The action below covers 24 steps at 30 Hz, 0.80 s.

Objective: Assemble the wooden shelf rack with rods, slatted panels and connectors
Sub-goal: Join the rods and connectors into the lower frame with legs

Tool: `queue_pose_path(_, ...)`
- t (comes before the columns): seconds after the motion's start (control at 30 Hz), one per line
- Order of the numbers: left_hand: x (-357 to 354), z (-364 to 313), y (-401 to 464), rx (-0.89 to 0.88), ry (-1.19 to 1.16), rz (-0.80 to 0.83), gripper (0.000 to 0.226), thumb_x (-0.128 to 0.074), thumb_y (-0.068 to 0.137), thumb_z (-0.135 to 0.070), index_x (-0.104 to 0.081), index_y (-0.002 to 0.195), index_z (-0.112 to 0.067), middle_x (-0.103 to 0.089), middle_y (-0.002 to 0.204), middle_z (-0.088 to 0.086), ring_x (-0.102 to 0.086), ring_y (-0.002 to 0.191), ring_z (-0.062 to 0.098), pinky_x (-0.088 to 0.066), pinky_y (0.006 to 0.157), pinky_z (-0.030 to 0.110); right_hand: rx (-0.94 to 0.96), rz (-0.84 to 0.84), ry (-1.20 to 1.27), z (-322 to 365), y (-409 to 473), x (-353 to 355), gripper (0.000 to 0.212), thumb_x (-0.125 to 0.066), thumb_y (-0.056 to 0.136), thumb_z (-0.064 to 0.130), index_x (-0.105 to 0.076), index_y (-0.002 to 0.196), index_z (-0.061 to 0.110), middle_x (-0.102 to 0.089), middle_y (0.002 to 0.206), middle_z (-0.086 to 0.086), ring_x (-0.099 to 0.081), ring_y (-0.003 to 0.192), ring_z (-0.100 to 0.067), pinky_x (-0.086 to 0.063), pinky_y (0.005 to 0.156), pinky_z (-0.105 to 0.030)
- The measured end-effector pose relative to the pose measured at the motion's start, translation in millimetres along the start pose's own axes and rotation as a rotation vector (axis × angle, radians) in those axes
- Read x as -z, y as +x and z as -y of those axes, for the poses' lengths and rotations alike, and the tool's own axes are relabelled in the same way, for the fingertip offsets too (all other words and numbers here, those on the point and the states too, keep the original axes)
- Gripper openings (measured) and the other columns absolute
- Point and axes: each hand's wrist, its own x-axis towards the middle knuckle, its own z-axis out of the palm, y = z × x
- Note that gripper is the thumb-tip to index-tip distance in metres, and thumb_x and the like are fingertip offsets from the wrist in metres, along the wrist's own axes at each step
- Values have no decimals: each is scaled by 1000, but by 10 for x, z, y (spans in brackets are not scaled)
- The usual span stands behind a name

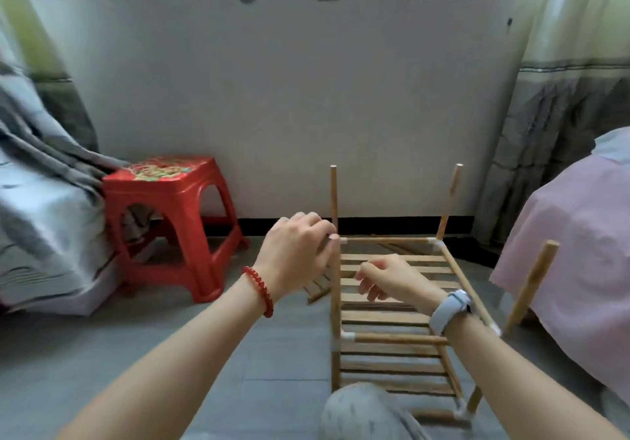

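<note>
Half-built wooden rack [392,306] on grey floor [266,354] between red plastic stool [170,221] and pink-covered bed [579,235]; slatted panels framed by rods, white connectors [347,336] at corners. Left hand [296,252] pinching far-left corner joint. Right hand [385,279] loosely curled above slats, holding nothing.

The left hand [298,252] covers the far left corner of the rack [392,303], so the joint there, and whether the fingers grip it, cannot be made out. The right hand [385,281] and wrist hide part of the upper slats, and the knee [361,412] blocks the rack's near edge. A second slatted panel [317,289] on the floor shows only partly behind the left hand.
</note>
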Motion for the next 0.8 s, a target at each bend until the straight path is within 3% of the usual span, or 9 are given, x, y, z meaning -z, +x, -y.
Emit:
queue_pose_path(0.1, 292, 407, -289, 258, 27, 4, 26, -53, 91, -26, -65, 112, -16, -63, 110, 1, -57, 103, 20, -42, 84, 33, 141, 90, 88, 526, 9, -371, 31, -41, 97, 17, -63, 75, 14, -66, 58, 4, -59, 48, -6, -42, 46, -15)
queue_pose_path(0.23, 454, 925, -756, 483, 46, 61, 28, -49, 93, -30, -61, 116, -21, -59, 114, -3, -55, 105, 18, -40, 85, 29, 237, 209, 8, 1035, 115, -931, 29, -40, 95, 15, -60, 73, 16, -65, 59, 5, -56, 46, -6, -43, 47, -14)
queue_pose_path(0.43, 430, 1684, -1440, 684, 63, 146, 25, -49, 92, -31, -62, 113, -24, -59, 112, -4, -56, 104, 17, -42, 81, 29, 153, 357, -191, 1223, 555, -1750, 22, -41, 92, 14, -56, 76, 17, -63, 69, 3, -56, 53, -10, -45, 50, -17)
queue_pose_path(0.53, 160, 2075, -1618, 767, 31, 217, 26, -47, 93, -31, -60, 114, -24, -58, 112, -4, -54, 106, 16, -42, 80, 28, 90, 414, -261, 1112, 912, -2108, 17, -41, 93, 15, -57, 91, 11, -62, 73, 2, -56, 56, -11, -46, 50, -18)
queue_pose_path(0.7, -760, 2622, -1873, 895, -112, 323, 29, -45, 93, -28, -57, 119, -22, -56, 120, -2, -55, 108, 18, -46, 86, 31, 70, 444, -421, 619, 1750, -2726, 33, -37, 90, 12, -59, 107, -6, -63, 86, -16, -56, 65, -22, -45, 52, -26)
queue_pose_path(0.8, -1384, 2889, -2010, 951, -153, 416, 32, -44, 94, -27, -53, 125, -22, -54, 126, -1, -54, 112, 18, -43, 86, 29, 24, 471, -460, 227, 2286, -3133, 34, -38, 91, 11, -57, 115, -4, -58, 89, -15, -52, 76, -22, -42, 57, -26)
